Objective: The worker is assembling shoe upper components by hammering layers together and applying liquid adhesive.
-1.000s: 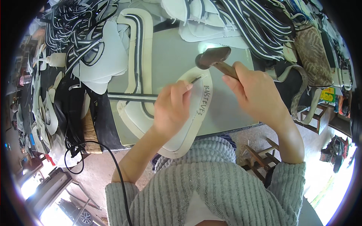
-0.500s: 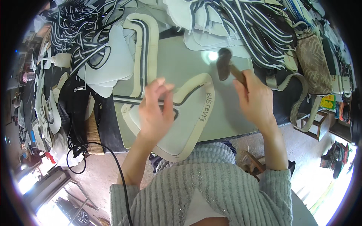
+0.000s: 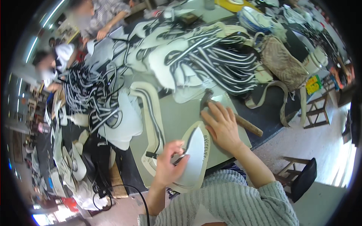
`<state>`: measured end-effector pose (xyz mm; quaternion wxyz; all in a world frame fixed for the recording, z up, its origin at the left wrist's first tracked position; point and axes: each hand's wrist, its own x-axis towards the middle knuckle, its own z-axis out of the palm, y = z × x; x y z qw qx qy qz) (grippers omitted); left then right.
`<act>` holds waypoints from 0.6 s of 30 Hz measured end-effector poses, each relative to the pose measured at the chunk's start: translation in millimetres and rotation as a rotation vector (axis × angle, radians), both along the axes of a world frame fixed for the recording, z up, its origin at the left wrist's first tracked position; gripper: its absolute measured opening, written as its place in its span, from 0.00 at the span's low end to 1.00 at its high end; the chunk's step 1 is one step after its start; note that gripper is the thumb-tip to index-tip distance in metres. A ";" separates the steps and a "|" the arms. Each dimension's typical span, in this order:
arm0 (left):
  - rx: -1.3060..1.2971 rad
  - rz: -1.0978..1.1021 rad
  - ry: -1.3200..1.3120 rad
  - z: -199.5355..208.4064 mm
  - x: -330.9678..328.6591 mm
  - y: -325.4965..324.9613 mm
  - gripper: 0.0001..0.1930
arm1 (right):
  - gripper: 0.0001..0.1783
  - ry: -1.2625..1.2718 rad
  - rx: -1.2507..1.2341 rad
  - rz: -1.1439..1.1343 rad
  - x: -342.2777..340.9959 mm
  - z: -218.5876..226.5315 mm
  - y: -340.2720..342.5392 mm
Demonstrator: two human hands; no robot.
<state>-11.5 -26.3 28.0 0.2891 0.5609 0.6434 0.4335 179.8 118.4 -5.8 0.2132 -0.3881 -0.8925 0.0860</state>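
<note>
A hammer lies on the grey-green board [image 3: 177, 107], its dark head [image 3: 207, 97] pointing away and its wooden handle [image 3: 250, 126] toward the right. My right hand [image 3: 223, 130] rests across the hammer with fingers spread, hiding the middle of the handle. To the left, a cream template [image 3: 151, 101] carries a black-and-white strap [image 3: 155, 116] along its long arm. Its rounded part frames a smooth white panel [image 3: 196, 150] with a dark line along the edge. Over that edge, my left hand [image 3: 171, 164] is curled, thumb toward forefinger; whatever it pinches is hidden.
Piles of black-and-white straps [image 3: 222, 62] and white cut pieces [image 3: 120, 128] crowd the board's far and left sides. A patterned pouch [image 3: 284, 62] sits far right. At lower right is a stool [image 3: 301, 177]. Across the table, another person's hand [image 3: 103, 32] shows. A black cable [image 3: 141, 196] runs near my left arm.
The hammer, raised in my right hand before, now lies on the board with that hand's fingers spread over it. My left hand has come down to the panel's edge. The view has shifted.
</note>
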 end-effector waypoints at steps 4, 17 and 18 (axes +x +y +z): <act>0.626 0.351 -0.218 26.0 0.0 1.2 0.20 | 0.29 -0.021 0.023 0.203 0.7 5.3 1.5; -0.015 0.078 0.749 -30.0 -15.8 11.6 0.33 | 0.30 0.122 0.064 0.028 -12.8 -0.4 -8.3; -0.008 0.039 0.763 -30.9 -12.7 10.5 0.33 | 0.29 0.115 0.057 0.030 -11.0 -0.1 -7.6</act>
